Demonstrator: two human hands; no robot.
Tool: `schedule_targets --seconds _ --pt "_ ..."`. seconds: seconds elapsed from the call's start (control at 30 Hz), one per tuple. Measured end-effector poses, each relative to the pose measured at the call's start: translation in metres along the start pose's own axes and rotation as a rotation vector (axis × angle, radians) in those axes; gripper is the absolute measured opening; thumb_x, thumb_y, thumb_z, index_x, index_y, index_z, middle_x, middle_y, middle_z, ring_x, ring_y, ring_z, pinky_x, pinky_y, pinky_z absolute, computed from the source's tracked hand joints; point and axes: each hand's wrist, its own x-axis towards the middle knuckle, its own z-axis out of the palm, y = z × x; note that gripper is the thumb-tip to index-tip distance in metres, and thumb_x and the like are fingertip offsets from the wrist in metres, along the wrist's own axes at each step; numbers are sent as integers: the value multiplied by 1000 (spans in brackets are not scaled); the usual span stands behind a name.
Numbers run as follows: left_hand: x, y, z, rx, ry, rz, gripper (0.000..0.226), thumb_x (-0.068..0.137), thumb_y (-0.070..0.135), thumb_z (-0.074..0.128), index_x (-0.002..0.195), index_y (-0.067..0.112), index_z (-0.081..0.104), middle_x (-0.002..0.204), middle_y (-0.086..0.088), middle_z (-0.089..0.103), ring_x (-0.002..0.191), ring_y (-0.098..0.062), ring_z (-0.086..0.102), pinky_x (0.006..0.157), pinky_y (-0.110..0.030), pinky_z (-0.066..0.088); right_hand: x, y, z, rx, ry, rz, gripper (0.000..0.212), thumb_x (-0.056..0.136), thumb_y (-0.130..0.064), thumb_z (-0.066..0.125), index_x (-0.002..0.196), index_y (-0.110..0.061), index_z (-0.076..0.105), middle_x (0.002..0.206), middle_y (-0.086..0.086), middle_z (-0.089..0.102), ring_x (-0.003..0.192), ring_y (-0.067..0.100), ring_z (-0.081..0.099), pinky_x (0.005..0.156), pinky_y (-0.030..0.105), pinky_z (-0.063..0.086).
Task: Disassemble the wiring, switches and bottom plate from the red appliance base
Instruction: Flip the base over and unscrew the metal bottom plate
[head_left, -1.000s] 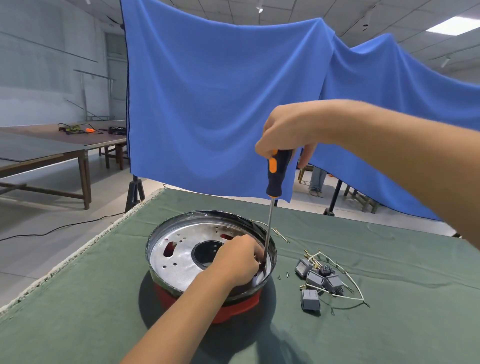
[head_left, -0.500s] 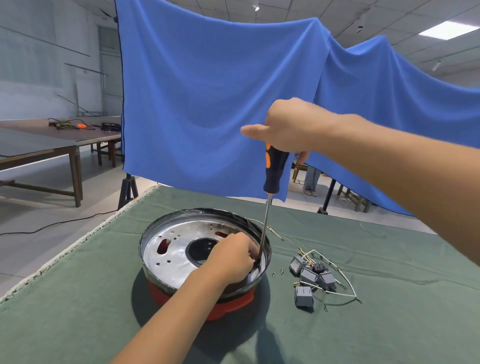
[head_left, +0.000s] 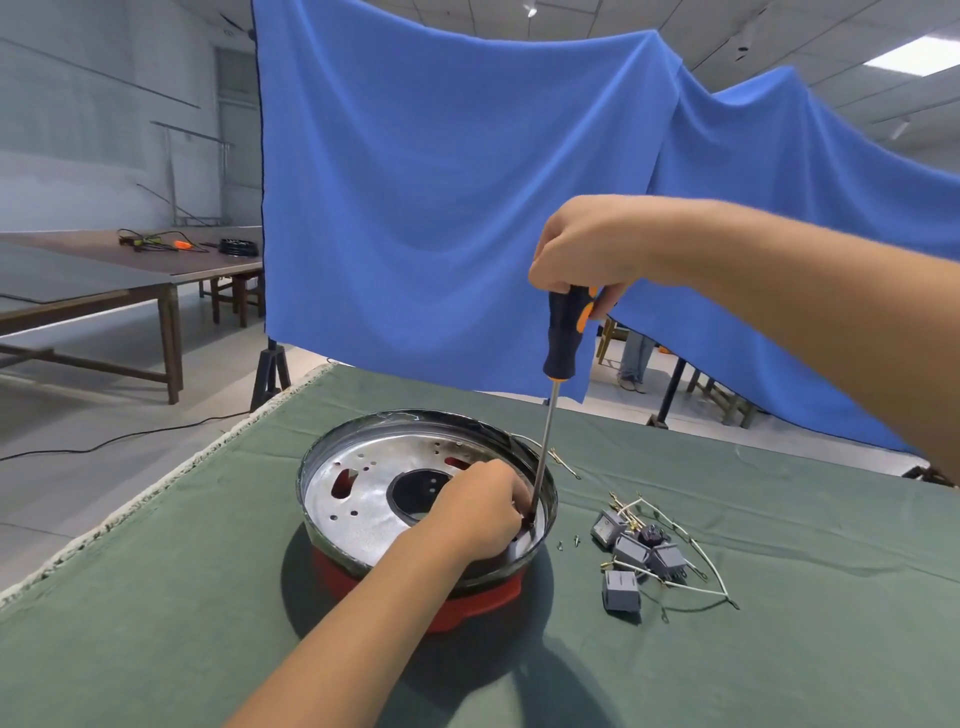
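The red appliance base (head_left: 467, 603) stands upside down on the green cloth, its silver bottom plate (head_left: 363, 499) with a round centre hole facing up inside a dark rim. My right hand (head_left: 587, 249) grips the black-and-orange handle of a screwdriver (head_left: 563, 338) held upright, its tip down at the plate's right edge. My left hand (head_left: 483, 514) rests inside the rim with fingers curled around the lower shaft by the tip. What lies under those fingers is hidden. Several grey switches with white wires (head_left: 639, 556) lie on the cloth to the right.
Two small screws (head_left: 569, 542) lie between the base and the switches. The green-covered table (head_left: 156, 623) ends at a frayed left edge. A blue cloth backdrop (head_left: 441, 182) hangs behind. A wooden table (head_left: 104, 280) with tools stands far left.
My right hand has turned on the screwdriver handle, thumb out half a second ago and wrapped again now. The left hand stays by the tip. The view has shifted slightly.
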Motion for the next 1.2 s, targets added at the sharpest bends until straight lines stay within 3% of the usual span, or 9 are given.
schedule_targets --seconds 0.13,0.2,0.33,0.5,0.6,0.7,0.87,1.03,1.2 --pt "1 -1 1 8 -2 5 38 79 -1 49 93 22 75 98 -2 72 93 -25 60 79 -34 51 -1 7 0 -70 17 -10 36 86 -44 53 83 -9 56 69 9 70 55 23 69 57 30 56" --pt "1 -2 1 9 3 15 38 78 -1 49 93 22 75 99 -2 72 93 -25 60 80 -34 51 1 10 2 -132 72 -13 34 92 -34 45 73 -8 51 51 7 65 40 20 62 54 24 49" --pt "0 -1 1 7 3 15 35 77 0 50 91 20 75 98 -4 71 95 -26 60 83 -36 51 -3 9 -6 50 -66 -61 15 79 -15 54 93 -9 56 88 6 68 83 24 69 70 34 58" --pt "0 -1 1 6 7 23 34 79 1 50 93 19 74 100 -3 71 95 -25 60 82 -33 50 -3 10 3 115 50 -49 49 87 -61 49 78 -14 61 71 2 69 50 22 68 51 27 52" --pt "0 -2 2 2 10 27 32 80 2 50 94 18 74 100 -2 70 96 -24 59 81 -31 48 2 9 4 155 91 -76 31 95 -30 48 72 -10 56 65 6 65 37 13 60 41 20 47" --pt "0 -1 2 -5 10 35 33 81 2 50 98 19 74 104 0 70 98 -22 59 86 -32 49 -3 4 -9 139 -85 -30 15 75 -7 51 85 -2 61 73 10 70 59 21 71 53 29 57" --pt "1 -3 3 5 7 50 33 80 4 51 96 21 75 99 0 70 94 -22 59 81 -31 49 -4 11 2 -22 25 -5 33 81 -42 56 80 -8 55 63 8 69 50 23 68 50 28 53" --pt "1 -3 4 -4 20 64 28 80 6 54 93 19 75 96 -1 70 90 -21 59 78 -29 47 -4 13 -5 30 -8 -33 12 79 -12 50 84 -5 57 76 9 70 58 22 66 56 24 53" --pt "2 -4 4 7 25 75 18 83 16 60 94 19 75 98 0 70 92 -20 60 82 -32 49 -6 13 0 -24 31 -45 38 85 -44 54 80 -7 61 61 5 71 51 22 68 54 31 57"
